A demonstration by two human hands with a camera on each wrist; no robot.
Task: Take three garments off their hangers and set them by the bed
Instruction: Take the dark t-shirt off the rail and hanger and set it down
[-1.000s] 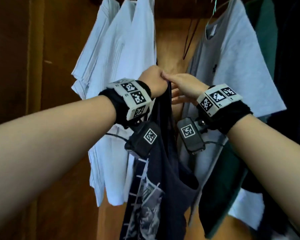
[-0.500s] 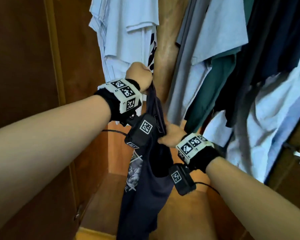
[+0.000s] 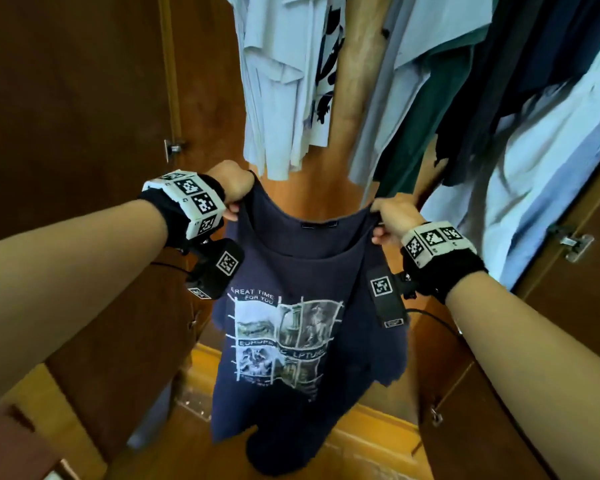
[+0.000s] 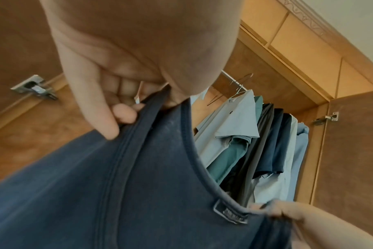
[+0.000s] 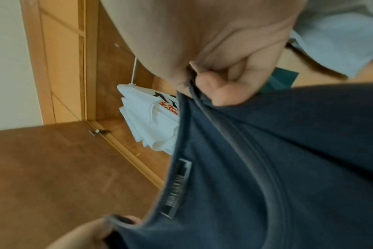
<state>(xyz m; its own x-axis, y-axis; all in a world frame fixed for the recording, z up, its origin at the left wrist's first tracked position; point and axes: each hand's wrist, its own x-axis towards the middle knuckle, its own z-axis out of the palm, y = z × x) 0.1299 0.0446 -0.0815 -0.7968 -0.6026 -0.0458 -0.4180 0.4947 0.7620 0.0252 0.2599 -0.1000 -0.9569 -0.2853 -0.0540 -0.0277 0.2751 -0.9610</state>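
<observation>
A navy T-shirt (image 3: 291, 344) with a white and grey picture print hangs spread out in front of the wardrobe, off any hanger. My left hand (image 3: 234, 192) grips its left shoulder (image 4: 138, 134), fingers curled round the seam. My right hand (image 3: 390, 216) pinches the right shoulder by the collar (image 5: 256, 134). The collar with its neck label (image 3: 319, 224) sags between the two hands. Pale blue shirts (image 3: 284, 81) hang at the back left. Grey, green and dark garments (image 3: 440, 98) hang at the back right.
Dark wooden wardrobe doors stand open on the left (image 3: 77, 116) and on the right (image 3: 575, 306). The rail with an empty wire hanger (image 4: 238, 84) shows in the left wrist view. The wardrobe's wooden floor edge (image 3: 371, 420) lies below the shirt.
The navy T-shirt was bunched in my left hand; my right hand slid along it and took the other shoulder. Both hands came down and apart, spreading the shirt flat.
</observation>
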